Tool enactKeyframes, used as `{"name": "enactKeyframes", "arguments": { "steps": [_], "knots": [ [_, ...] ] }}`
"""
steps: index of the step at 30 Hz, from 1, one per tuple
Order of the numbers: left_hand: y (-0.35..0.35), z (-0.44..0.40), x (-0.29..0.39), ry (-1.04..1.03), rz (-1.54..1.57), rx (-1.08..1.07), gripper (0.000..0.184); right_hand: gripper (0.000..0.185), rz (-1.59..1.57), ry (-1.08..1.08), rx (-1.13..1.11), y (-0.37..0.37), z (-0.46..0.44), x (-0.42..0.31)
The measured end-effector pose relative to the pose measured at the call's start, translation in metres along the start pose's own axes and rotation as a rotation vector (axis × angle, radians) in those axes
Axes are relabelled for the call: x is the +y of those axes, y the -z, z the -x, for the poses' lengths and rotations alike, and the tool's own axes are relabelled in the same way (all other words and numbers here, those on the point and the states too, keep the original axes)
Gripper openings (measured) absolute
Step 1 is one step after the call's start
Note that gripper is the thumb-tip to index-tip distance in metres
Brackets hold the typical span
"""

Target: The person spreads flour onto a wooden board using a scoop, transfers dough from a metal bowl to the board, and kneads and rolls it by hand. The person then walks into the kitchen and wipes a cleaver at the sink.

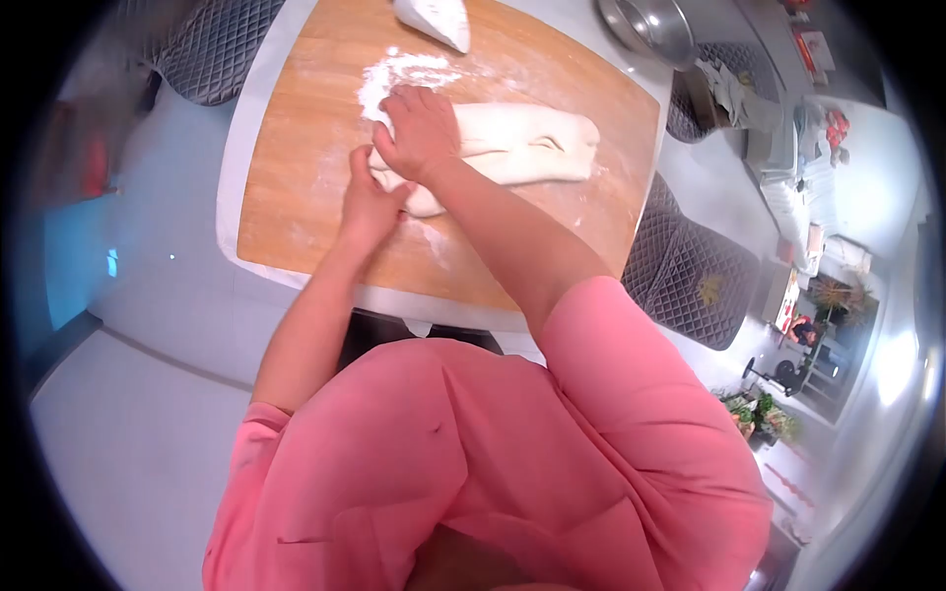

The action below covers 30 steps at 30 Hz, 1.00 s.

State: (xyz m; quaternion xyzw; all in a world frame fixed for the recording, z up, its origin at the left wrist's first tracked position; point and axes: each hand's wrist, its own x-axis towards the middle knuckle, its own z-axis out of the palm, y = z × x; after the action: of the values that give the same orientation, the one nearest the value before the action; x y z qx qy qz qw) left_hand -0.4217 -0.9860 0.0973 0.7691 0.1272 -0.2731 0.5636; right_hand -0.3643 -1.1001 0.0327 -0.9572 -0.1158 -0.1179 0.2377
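Observation:
A long piece of pale dough point(532, 138) lies across a floured wooden board point(296, 187). My left hand point(372, 205) grips the near corner of the dough's left end, thumb and fingers spread around it. Over the same end, my right hand point(422, 128) rests with its palm on top and its fingers curled across the far edge, partly hiding the dough there. A few creases and a small slit-like fold mark the dough's upper surface. Loose white flour point(399, 74) is scattered on the board just beyond my right hand.
At the board's far edge is a white bag point(437, 20), partly cut off by the frame. A metal bowl point(658, 30) stands past the far right corner. Quilted grey chairs point(690, 266) line the table's right side, with another quilted chair point(212, 49) at far left.

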Motion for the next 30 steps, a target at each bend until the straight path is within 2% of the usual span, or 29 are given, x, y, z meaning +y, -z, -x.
{"name": "enactKeyframes", "arguments": {
  "steps": [1,2,3,5,6,7,8,9,11,12,13,15,17,19,20,22,23,25,26,28,30],
  "knots": [
    [0.001,-0.006,-0.009,-0.058,-0.028,0.018,0.07,0.032,0.002,-0.006,0.023,0.006,0.001,-0.002],
    [0.005,-0.013,-0.016,-0.117,-0.058,0.035,0.065,0.03,-0.157,-0.054,0.086,0.014,0.009,-0.004],
    [0.009,-0.016,-0.018,-0.128,-0.073,0.028,0.065,0.03,-0.158,-0.063,0.103,0.031,0.022,-0.006],
    [0.014,-0.019,-0.02,-0.193,-0.448,0.032,0.055,0.033,-0.282,-0.208,0.332,0.079,0.056,0.006],
    [0.015,-0.02,-0.019,-0.226,-0.517,0.066,0.048,0.041,-0.184,-0.323,0.413,0.095,0.082,0.028],
    [0.012,-0.021,-0.021,-0.231,-0.528,0.079,0.048,0.044,-0.221,-0.56,0.43,0.113,0.1,0.051],
    [0.006,-0.023,-0.023,-0.473,-0.538,0.198,0.049,0.054,-0.094,-0.781,0.376,0.132,0.114,0.077],
    [-0.001,-0.023,-0.026,-0.713,-0.542,0.31,0.05,0.061,-0.164,-0.915,0.384,0.13,0.133,0.124],
    [-0.01,-0.023,-0.026,-0.652,-0.574,0.267,0.051,0.068,-0.245,-1.042,0.383,0.123,0.136,0.163],
    [-0.017,-0.021,-0.027,-0.589,-0.594,0.215,0.053,0.073,-0.334,-1.045,0.215,0.135,0.125,0.16],
    [-0.023,-0.015,-0.033,-0.583,-0.6,0.224,0.053,0.077,-0.421,-1.041,0.044,0.146,0.113,0.156],
    [-0.038,0.013,-0.052,-0.615,-0.508,0.145,0.055,0.073,-0.422,-0.976,0.019,0.148,0.096,0.165],
    [-0.068,0.038,-0.073,-0.626,-0.583,0.191,0.055,0.052,-0.844,-0.981,-0.14,0.139,0.073,0.208],
    [-0.094,0.055,-0.09,-0.582,-0.444,0.06,0.057,0.041,-0.727,-0.914,-0.203,0.122,0.039,0.241],
    [-0.101,0.062,-0.084,-0.584,-0.453,0.067,0.057,0.041,-0.737,-0.908,-0.201,0.12,0.023,0.241],
    [-0.105,0.075,-0.057,-0.457,-0.409,-0.16,0.057,0.03,0.0,-0.58,-0.276,0.121,-0.01,0.222],
    [-0.101,0.078,-0.045,-0.456,-0.411,-0.164,0.057,0.03,-0.001,-0.585,-0.275,0.117,-0.013,0.211],
    [-0.095,0.073,-0.023,-0.572,-0.714,-0.121,0.058,0.028,-0.074,-0.375,-0.092,0.114,-0.009,0.182],
    [-0.097,0.066,-0.019,-0.576,-0.707,-0.119,0.058,0.028,-0.053,-0.285,-0.1,0.125,-0.001,0.161],
    [-0.106,0.049,-0.013,-1.056,-0.723,-0.024,0.057,0.029,-0.017,-0.081,-0.08,0.151,0.028,0.12],
    [-0.121,0.031,-0.017,-1.108,-0.714,-0.067,0.056,0.03,-0.04,0.114,0.015,0.162,0.068,0.095]
  ]
}}
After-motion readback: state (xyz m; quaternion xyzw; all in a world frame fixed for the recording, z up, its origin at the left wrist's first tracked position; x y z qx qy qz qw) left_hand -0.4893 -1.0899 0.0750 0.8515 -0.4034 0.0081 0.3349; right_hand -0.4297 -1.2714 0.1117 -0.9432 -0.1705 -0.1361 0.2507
